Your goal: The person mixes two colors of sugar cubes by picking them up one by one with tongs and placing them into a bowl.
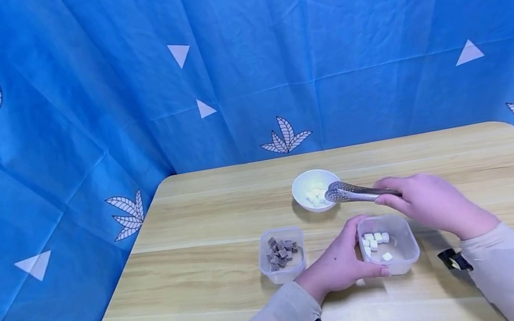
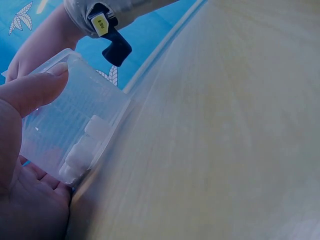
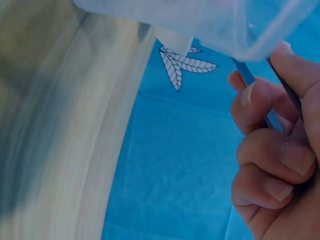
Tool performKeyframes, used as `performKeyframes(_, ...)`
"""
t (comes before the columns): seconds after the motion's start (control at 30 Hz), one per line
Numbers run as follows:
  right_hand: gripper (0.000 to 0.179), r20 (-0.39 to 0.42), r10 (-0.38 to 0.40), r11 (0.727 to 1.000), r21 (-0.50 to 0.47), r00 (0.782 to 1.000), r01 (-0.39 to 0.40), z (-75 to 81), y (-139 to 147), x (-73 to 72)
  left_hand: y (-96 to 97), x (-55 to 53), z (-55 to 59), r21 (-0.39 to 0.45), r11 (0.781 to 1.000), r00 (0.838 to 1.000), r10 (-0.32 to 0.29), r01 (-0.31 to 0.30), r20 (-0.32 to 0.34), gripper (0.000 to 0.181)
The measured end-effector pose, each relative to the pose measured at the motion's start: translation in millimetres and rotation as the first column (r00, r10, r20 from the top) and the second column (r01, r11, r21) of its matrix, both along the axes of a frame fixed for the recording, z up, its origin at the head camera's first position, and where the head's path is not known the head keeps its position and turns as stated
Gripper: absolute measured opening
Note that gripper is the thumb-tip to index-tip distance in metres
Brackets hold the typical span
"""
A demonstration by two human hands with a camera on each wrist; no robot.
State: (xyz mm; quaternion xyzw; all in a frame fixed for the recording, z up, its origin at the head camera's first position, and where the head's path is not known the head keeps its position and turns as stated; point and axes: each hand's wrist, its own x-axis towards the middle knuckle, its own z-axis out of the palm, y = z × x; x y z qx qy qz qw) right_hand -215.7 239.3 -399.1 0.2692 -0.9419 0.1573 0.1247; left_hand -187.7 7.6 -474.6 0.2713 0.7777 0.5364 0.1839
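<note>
My left hand (image 1: 339, 262) grips a clear plastic container (image 1: 410, 254) from its left side, thumb at the near wall and fingers at the far one. Several white cubes (image 1: 373, 242) lie inside; a few show through the wall in the left wrist view. My right hand (image 1: 431, 204) holds metal tongs (image 1: 358, 192), its fingers curled round the handles in the right wrist view. The tongs' perforated tips reach over the right rim of a white bowl (image 1: 299, 186), which holds white cubes (image 1: 315, 196). Whether anything is between the tips I cannot tell.
A second plastic container (image 1: 285, 277) with several brown cubes (image 1: 280, 254) stands left of my left hand. Everything rests on a wooden table (image 1: 196, 286). A blue patterned curtain (image 1: 241, 71) hangs behind the table and along its left side.
</note>
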Motion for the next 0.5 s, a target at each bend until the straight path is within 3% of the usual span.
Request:
performKeyframes(0.37, 0.038, 0.082, -0.001, 1.0, -0.02, 0.997, 0.003, 18.4, 24.4, 5.9, 0.5, -0.4, -0.5, 0.025, 1.0, 1.0, -0.011, 0.011, 0.008, 0.098)
performKeyframes(0.5, 0.035, 0.079, -0.004, 0.999, -0.039, 0.997, 0.007, 23.5, 29.4, 8.5, 0.1, -0.3, -0.6, 0.026, 1.0, 1.0, -0.007, 0.006, 0.01, 0.097)
